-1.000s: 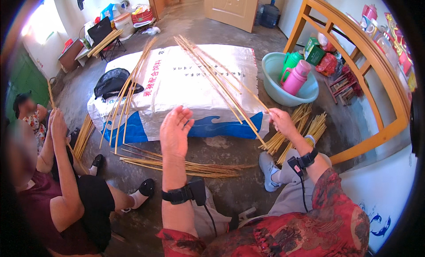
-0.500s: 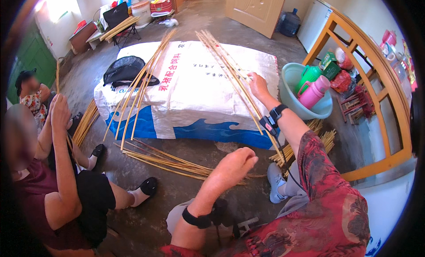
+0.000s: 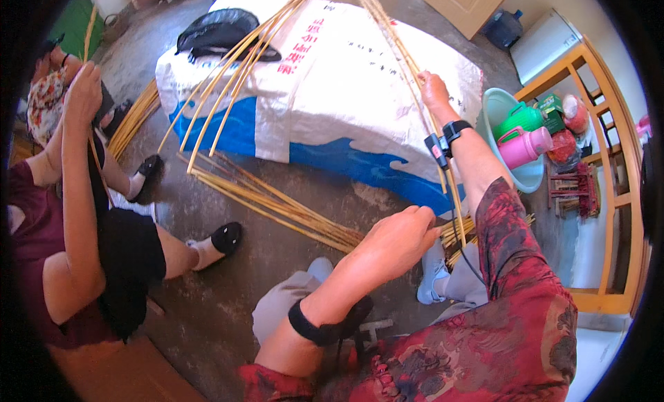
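Observation:
My right hand (image 3: 434, 90) is closed on thin pale canes (image 3: 388, 27) at the right side of a white-and-blue woven sack (image 3: 346, 90) laid over a low raised surface. My left hand (image 3: 401, 239) is nearer me, below the sack's front edge, its fingers curled beside the lower ends of those canes; what they hold, if anything, is hidden. Another group of canes (image 3: 235, 90) leans across the sack's left part beside a black bag (image 3: 214, 32). More canes (image 3: 270, 208) lie on the floor in front.
A co-worker in maroon (image 3: 48, 236) sits at my left, holding a cane upright, with another person (image 3: 48, 118) behind. A cane bundle (image 3: 131, 118) lies between them and the sack. At right stand a blue basin (image 3: 526, 177) with flasks, a wooden frame (image 3: 622, 194) and stools (image 3: 584, 194).
My right hand has reached forward along the canes, away from me. My left hand has dropped toward me and rightward, its fingers now curled. The view has tilted downward.

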The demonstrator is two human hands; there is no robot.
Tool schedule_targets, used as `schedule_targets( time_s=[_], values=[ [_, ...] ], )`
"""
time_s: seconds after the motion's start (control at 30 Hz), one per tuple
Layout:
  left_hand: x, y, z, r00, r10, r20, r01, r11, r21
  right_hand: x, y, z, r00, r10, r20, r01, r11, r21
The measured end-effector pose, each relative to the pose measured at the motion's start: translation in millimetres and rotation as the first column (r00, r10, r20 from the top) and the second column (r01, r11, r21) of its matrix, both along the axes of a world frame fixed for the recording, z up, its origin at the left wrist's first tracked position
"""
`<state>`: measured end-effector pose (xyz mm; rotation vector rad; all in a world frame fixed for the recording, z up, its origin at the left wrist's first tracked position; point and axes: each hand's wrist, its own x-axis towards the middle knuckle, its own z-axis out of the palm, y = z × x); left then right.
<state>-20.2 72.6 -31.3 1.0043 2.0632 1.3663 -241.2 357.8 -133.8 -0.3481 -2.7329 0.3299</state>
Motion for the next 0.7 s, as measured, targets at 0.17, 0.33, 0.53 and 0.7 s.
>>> schedule_targets(
  time_s=[0.17, 0.33, 0.53, 0.7],
  values=[
    [-5.5, -5.1, 3.9, 0.998, 0.063, -0.03, -0.061, 0.996, 0.069, 21.3, -12.4, 18.3, 0.999, 0.024, 0.028, -0.027, 0.993, 0.113],
    [-26.9, -31.7, 9.3, 0.963, 0.267, 0.044, -0.271, 0.951, 0.149, 56.8, -73.6, 30.2, 0.91, 0.409, -0.06, -0.414, 0.9, -0.138],
    [-36.6, -60.8, 19.5, 0.864, 0.357, 0.355, -0.475, 0.811, 0.341, 148.7, -169.2, -30.0, 0.761, 0.624, 0.174, -0.529, 0.754, -0.39],
    [-35.5, -72.7, 22.5, 0.812, 0.392, 0.432, -0.546, 0.771, 0.328, 207.6, -165.7, -135.8, 0.605, 0.648, 0.463, -0.506, 0.762, -0.405]
  ],
)
